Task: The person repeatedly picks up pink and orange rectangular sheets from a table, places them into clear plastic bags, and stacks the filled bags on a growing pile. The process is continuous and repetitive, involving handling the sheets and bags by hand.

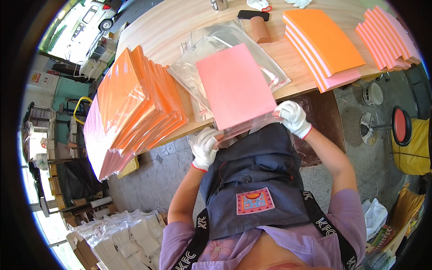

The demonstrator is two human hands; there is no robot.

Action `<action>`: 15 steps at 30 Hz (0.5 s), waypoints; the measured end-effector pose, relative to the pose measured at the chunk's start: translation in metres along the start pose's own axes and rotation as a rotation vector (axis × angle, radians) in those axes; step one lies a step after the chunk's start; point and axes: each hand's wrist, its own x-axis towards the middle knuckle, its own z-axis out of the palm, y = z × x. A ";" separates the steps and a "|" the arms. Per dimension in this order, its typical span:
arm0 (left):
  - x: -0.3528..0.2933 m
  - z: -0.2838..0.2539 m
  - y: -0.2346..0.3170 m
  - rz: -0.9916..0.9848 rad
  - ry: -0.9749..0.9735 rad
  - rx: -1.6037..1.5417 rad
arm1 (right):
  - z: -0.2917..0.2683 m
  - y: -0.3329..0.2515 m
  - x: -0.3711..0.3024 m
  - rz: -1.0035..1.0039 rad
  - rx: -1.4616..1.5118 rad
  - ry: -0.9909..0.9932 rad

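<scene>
Head view: pink stack (236, 85) gripped at both near corners!

Left hand (205, 146) and right hand (292, 118), white-gloved, pinch it, exact hold hard to make out; beneath, clear sleeves (267, 65) on the table (171, 31), black phone (249, 15) beyond.

A person wearing a purple short-sleeved shirt (346, 216), a dark blue-grey apron (252, 162) and white gloves (204, 155).
From where I stand, the left hand (206, 146) and right hand (293, 118) are both in knit fabric, with red trim (199, 168) at the wrists. A rectangular patch (255, 201), blue with a pink border, sits near the apron's upper edge. Wide black straps (320, 218) with white lettering run from its sides. The collar is open; a pink flower (218, 249) shows beside the left strap.
</scene>
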 end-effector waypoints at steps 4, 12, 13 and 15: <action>-0.031 0.036 0.015 -0.691 0.262 -0.446 | 0.031 -0.034 -0.021 0.628 0.182 0.210; -0.014 0.098 0.017 -1.201 0.948 -1.257 | 0.074 -0.031 -0.031 1.282 0.760 0.483; -0.011 0.100 0.019 -1.222 0.974 -1.311 | 0.081 -0.026 -0.040 1.270 0.779 0.529; -0.019 0.107 0.016 -1.111 0.861 -1.323 | 0.090 -0.021 -0.050 1.238 0.820 0.622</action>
